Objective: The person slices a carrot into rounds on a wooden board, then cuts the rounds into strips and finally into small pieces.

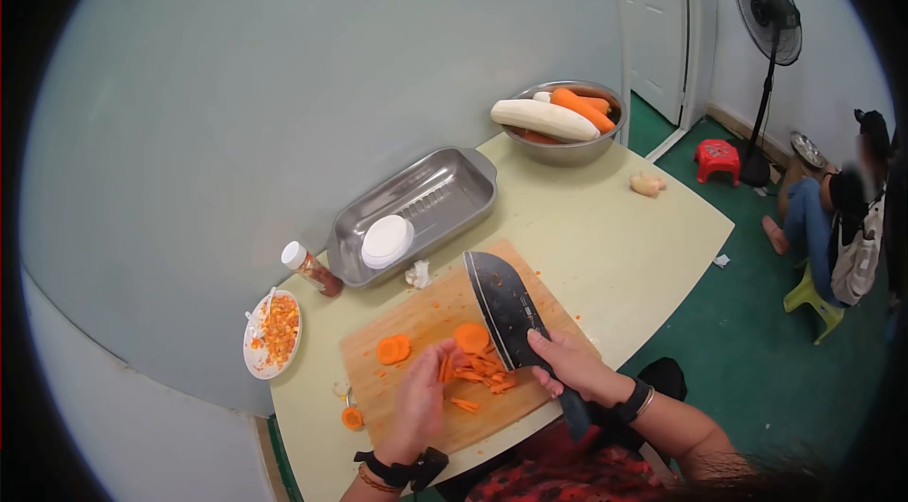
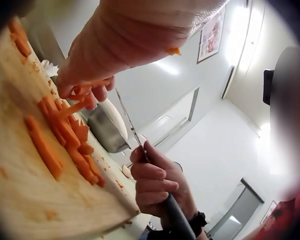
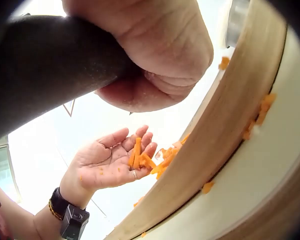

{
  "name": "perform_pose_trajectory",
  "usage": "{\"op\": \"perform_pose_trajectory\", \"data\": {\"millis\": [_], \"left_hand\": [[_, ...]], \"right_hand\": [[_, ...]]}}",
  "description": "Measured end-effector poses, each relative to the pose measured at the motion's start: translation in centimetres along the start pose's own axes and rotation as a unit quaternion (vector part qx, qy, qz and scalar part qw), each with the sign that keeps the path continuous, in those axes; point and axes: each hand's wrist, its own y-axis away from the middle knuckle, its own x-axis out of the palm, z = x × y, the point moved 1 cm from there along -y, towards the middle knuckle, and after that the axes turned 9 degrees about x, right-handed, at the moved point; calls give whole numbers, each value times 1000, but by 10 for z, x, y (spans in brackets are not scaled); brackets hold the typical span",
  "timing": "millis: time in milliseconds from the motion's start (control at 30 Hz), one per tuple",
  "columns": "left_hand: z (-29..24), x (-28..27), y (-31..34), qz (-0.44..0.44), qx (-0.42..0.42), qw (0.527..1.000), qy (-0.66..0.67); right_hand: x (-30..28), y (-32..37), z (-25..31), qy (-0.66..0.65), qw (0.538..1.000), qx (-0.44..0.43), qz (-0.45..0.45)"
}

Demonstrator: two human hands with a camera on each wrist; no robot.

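Observation:
My right hand [image 1: 572,368] grips the handle of a dark-bladed kitchen knife [image 1: 506,299], thumb at the blade's base. The blade is raised over the cutting board [image 1: 378,398], speckled with carrot bits. The left hand [image 3: 107,162] is turned palm inward, fingers loosely extended, with a few carrot sticks [image 3: 135,154] lying against them. Beside its fingertips lies a pile of carrot sticks [image 1: 487,372] on the board. Carrot slices [image 1: 471,337] sit just behind the pile, and more slices [image 1: 392,349] are farther left. One loose stick [image 2: 42,150] lies apart from the pile.
Behind the board stands a metal tray [image 1: 454,190] holding a white round lid [image 1: 388,239]. A white-capped jar [image 1: 317,273] and a plate of diced food [image 1: 276,332] are at left. A steel bowl [image 1: 567,154] holds carrots and a peeled white root. Someone sits at far right.

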Motion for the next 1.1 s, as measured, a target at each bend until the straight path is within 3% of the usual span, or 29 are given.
{"op": "perform_pose_trajectory", "data": {"millis": [200,300,400,500,600,900,1100], "left_hand": [[-16,2,-24,37,19,986,-160],[-6,-13,-49,147,104,910,-374],[7,-17,-68,272,38,866,-417],[9,-11,-69,329,92,758,-555],[2,-8,-78,342,35,749,-566],[-18,0,-82,393,66,687,-608],[-21,-5,-86,409,83,681,-602]], "right_hand": [[-8,-2,-5,-6,999,-44,-14],[-4,3,-6,-39,997,-71,-11],[-2,12,-6,-39,998,-46,-18],[-3,16,-11,-23,998,-57,-20],[-3,21,-13,-26,998,-57,-23],[-3,28,-14,7,995,-96,-34],[-3,29,-19,6,996,-82,-26]]}}
